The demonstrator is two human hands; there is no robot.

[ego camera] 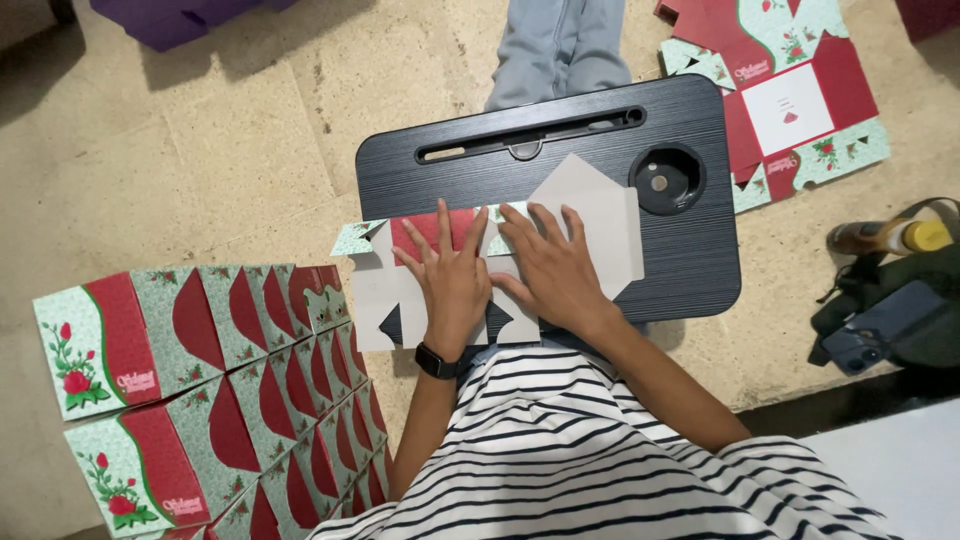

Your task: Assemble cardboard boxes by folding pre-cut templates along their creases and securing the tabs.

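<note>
A flat die-cut carton sheet (pixel 590 215), grey inside with a red and pale green printed flap folded over, lies across the black lap tray (pixel 690 255). My left hand (pixel 450 275), with a black watch at the wrist, presses flat on the folded red part, fingers spread. My right hand (pixel 550 265) lies beside it, palm down on the same sheet, its fingers touching the green flap. Both hands rest on the sheet without gripping it.
Two rows of folded red and green cartons (pixel 215 375) lie overlapped on the floor at left. More flat printed sheets (pixel 795 95) lie at the upper right. A bottle (pixel 890 237), a dark bag (pixel 905 290) and a phone (pixel 880 330) sit at right. My legs (pixel 560 50) extend under the tray.
</note>
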